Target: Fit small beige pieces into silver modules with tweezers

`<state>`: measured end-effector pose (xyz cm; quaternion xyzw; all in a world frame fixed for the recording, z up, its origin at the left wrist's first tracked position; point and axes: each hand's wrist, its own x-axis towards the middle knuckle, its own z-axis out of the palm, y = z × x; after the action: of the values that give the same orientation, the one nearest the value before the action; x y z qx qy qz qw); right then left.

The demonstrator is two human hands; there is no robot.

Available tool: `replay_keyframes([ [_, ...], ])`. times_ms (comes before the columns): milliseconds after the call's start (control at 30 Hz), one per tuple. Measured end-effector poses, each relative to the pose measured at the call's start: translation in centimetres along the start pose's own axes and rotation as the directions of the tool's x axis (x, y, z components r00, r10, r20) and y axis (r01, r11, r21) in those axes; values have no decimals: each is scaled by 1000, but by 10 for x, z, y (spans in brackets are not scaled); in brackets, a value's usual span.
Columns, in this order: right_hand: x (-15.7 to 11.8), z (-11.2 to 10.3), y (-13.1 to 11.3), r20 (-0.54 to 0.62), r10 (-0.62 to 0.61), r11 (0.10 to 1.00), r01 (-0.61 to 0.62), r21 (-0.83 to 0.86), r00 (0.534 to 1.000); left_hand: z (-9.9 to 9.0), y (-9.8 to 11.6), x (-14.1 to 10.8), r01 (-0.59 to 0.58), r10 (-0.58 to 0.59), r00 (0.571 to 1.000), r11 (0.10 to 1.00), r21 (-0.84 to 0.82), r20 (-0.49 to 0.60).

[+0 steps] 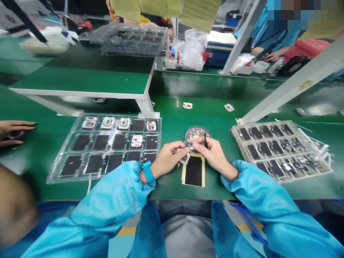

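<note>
My left hand (172, 154) holds a small white watch-like case (185, 157) between thumb and fingers. My right hand (211, 152) meets it, its thumb and index finger pinching a small grey part (189, 144) at the top of the case. A thin dark tool (205, 140), maybe tweezers, sticks up from the same hand. Just beyond my fingers sits a round dish (198, 132) of tiny light pieces. Below my hands lies a black pad (194, 172) edged with yellow tape.
At left, a clear tray (113, 147) holds several white cases in dark compartments. Another tray (282, 150) with metallic parts stands at right. A raised green shelf (94, 75) carries stacked trays. Two cases lie farther back. A co-worker's hand (16, 130) rests at far left.
</note>
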<state>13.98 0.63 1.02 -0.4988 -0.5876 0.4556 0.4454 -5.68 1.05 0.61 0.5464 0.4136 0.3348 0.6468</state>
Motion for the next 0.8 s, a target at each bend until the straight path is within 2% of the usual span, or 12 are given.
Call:
replay_keyframes([
  [67,-2,-2,0,-41,27,999,-28,-18,999,0,3,1,14,-15,1000,998,-53,-18],
  [200,-3,-11,-2,-73,86,992,-79,97,994,-2,6,4,25,-34,996,994,-109,-83],
  [300,-3,-15,-3,-21,141,985,-138,106,990,-4,4,6,-34,21,990,995,-95,-138],
  [500,-3,-10,-8,179,213,970,-229,75,961,-7,0,5,-139,141,971,990,20,-195],
  [800,-1,-8,-9,162,241,969,-247,17,957,-4,11,0,-150,163,970,985,82,-182],
])
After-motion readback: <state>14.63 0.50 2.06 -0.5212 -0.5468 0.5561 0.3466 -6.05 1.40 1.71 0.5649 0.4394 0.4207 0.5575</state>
